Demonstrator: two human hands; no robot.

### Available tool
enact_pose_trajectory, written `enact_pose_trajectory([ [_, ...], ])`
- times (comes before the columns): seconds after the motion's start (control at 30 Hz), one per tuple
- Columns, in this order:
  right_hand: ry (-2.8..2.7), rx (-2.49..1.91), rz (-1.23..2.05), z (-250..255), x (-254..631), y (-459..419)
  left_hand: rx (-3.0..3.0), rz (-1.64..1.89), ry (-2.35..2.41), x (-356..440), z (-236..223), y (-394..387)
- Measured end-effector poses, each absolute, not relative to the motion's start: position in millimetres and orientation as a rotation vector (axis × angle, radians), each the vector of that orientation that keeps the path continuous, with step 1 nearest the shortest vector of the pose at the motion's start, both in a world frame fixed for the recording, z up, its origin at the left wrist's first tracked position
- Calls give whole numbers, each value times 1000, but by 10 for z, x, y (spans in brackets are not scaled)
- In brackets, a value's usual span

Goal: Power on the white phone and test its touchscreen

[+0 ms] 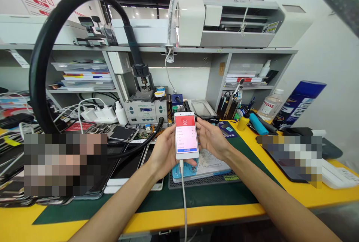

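Observation:
A white smartphone (186,135) is held upright over the bench, its lit screen showing a red top, a list and a blue bar. A white charging cable (183,186) runs from its bottom edge down past the bench front. My left hand (164,150) is closed around the phone's left side, with fingers behind it. At the phone's right edge my right hand (211,137) has its thumb and fingers curled; part of the fingers is hidden behind the phone. Beneath the hands lies a blue and white pad (210,165) on a dark mat.
A soldering or hot-air station (146,111) stands behind, with a thick black hose (42,55) arching at left. Phones and tablets (126,163) crowd the left bench. Right are a pen holder (228,107), a clear bottle (270,104), a blue spray can (298,104) and a yellow bottle (243,121).

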State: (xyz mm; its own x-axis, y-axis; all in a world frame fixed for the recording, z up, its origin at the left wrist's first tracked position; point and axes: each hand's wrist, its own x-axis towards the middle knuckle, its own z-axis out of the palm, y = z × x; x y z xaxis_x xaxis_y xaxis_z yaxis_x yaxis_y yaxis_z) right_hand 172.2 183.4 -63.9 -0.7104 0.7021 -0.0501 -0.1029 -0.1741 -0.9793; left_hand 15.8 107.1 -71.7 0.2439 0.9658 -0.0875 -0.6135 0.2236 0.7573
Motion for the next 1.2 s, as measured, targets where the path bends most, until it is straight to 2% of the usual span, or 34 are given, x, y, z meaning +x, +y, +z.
enact_pose_trajectory([
  [1.2,-1540,-698,1940,-666,1712,1838,661,1241,696,160,-820,1118],
])
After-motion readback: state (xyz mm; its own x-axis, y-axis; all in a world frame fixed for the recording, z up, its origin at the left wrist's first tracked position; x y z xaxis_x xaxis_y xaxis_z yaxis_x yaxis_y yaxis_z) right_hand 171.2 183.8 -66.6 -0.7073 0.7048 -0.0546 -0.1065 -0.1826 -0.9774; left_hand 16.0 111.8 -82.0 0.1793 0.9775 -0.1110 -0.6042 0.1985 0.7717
